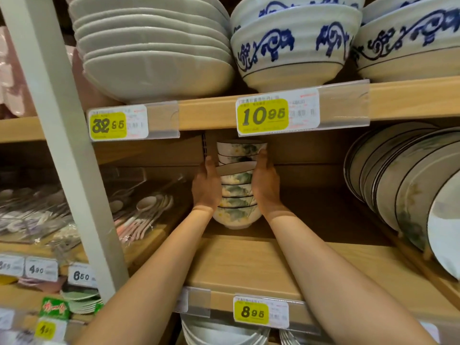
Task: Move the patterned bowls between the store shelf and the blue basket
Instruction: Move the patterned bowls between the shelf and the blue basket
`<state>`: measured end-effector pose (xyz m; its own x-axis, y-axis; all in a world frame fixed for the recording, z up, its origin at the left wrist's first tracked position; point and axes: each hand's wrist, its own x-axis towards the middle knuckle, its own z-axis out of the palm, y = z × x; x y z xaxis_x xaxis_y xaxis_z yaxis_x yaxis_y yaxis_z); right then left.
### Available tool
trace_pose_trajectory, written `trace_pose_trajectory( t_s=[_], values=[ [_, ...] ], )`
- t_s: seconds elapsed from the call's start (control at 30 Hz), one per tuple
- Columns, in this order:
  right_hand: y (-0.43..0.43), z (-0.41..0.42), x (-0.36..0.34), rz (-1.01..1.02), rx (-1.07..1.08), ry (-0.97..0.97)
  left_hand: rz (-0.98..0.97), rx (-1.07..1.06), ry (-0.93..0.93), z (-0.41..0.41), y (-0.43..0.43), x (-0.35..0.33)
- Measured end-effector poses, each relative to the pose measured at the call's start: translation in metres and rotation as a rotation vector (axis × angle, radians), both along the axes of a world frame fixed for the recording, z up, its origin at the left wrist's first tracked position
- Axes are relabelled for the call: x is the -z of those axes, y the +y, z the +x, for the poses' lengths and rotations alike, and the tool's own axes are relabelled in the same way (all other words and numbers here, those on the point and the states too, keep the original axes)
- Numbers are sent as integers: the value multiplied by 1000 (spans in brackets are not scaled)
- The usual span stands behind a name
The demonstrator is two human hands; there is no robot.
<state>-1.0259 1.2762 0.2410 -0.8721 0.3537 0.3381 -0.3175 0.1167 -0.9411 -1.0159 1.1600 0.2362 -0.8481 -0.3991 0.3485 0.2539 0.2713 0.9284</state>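
A tall stack of several small patterned bowls (pixel 236 192), white with green and yellow flowers, stands deep on the wooden store shelf (pixel 249 265). One bowl near the middle of the stack sits tilted. My left hand (pixel 206 185) presses against the stack's left side. Against the right side lies my right hand (pixel 265 185), its fingertips reaching up to the top bowls. Both arms stretch forward into the shelf. The blue basket is not in view.
Upright patterned plates (pixel 398 185) lean in a rack to the right. The upper shelf board (pixel 209 113) hangs low over the stack and carries grey plates (pixel 154 53) and blue-patterned bowls (pixel 293 43). Bagged spoons (pixel 139 215) lie left, beyond a white post (pixel 64 135).
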Motion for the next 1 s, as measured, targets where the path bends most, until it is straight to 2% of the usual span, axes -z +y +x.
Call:
trace_pose_trajectory(
  t_s=[0.07, 0.23, 0.4, 0.63, 0.73, 0.87, 1.0],
  values=[
    [0, 1, 1, 2, 7, -1, 47, -49, 0, -1, 4, 1],
    [2, 2, 6, 170, 34, 21, 50, -83, 91, -4, 8, 1],
    [2, 1, 2, 86, 5, -18, 78, -69, 129, -3, 8, 3],
    [2, 5, 4, 115, 11, 22, 68, -57, 137, -2, 6, 3],
    [2, 7, 1, 81, 5, 16, 73, -70, 114, -4, 6, 3],
    [1, 8, 1, 100, 32, 51, -51, -117, -46, -3, 3, 0],
    [0, 8, -1, 135, 61, 84, -125, -102, -50, 5, 4, -4]
  ],
)
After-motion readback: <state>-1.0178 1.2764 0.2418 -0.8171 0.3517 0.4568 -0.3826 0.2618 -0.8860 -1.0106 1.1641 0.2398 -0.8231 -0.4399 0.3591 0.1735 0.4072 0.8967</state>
